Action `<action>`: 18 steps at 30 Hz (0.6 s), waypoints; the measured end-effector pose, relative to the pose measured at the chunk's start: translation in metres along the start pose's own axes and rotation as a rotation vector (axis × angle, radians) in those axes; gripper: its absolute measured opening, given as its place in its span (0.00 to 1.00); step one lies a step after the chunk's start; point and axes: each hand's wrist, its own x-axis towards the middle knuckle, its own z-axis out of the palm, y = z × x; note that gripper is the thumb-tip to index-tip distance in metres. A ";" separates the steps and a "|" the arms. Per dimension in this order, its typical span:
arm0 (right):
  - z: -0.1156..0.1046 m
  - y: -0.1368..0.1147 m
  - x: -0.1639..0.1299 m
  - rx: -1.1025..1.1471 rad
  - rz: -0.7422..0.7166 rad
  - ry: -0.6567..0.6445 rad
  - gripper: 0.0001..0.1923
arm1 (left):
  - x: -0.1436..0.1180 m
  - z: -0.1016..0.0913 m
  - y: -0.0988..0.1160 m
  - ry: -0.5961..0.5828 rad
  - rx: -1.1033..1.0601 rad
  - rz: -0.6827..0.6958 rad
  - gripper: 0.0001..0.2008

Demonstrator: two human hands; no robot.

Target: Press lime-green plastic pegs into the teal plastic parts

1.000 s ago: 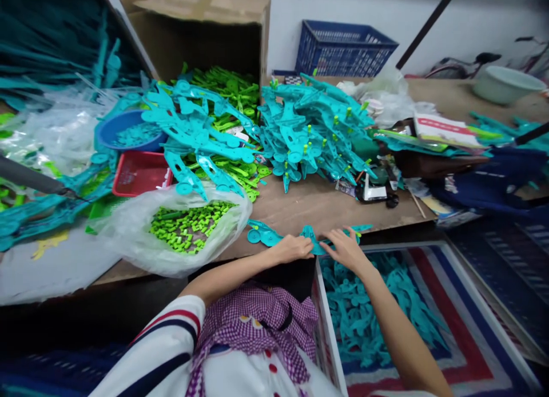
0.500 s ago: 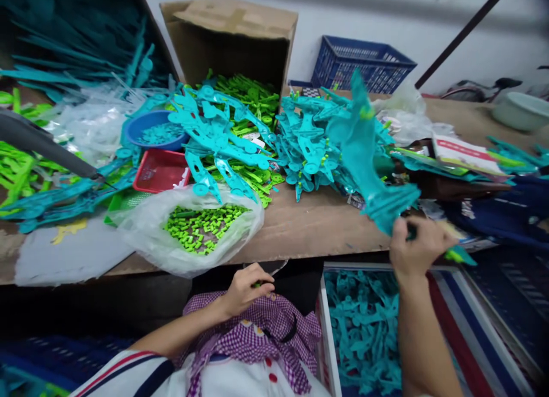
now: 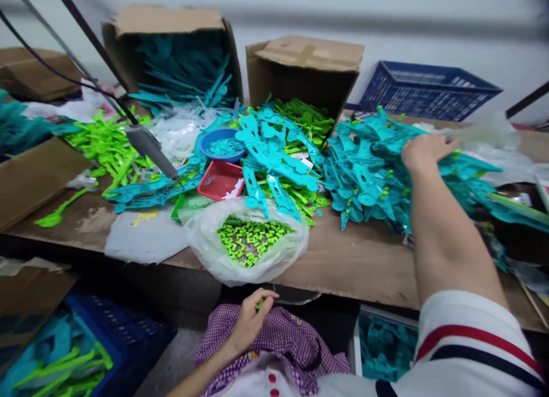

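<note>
Fingers of your left hand (image 3: 251, 317) curl narrowly around a small green piece (image 3: 259, 303), pinched at the fingertips above the checked purple cloth (image 3: 283, 340) in your lap, just below the table edge (image 3: 369, 282). Directly above that hand, on the table, a clear plastic bag (image 3: 214, 254) lies open with loose green pegs (image 3: 251, 239) inside. Behind the bag sit a red tray (image 3: 218, 179) and a blue bowl (image 3: 221, 148). Further right, your right hand (image 3: 424, 151) rests palm down, fingers spread loosely, on top of the pile of teal parts (image 3: 369, 179); whether it grips one part cannot be told. A blue crate (image 3: 424, 91) stands against the wall behind that pile.
</note>
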 end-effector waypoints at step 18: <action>-0.009 -0.075 -0.079 0.309 -0.491 0.059 0.17 | 0.009 -0.029 -0.029 -0.129 -0.025 -0.104 0.14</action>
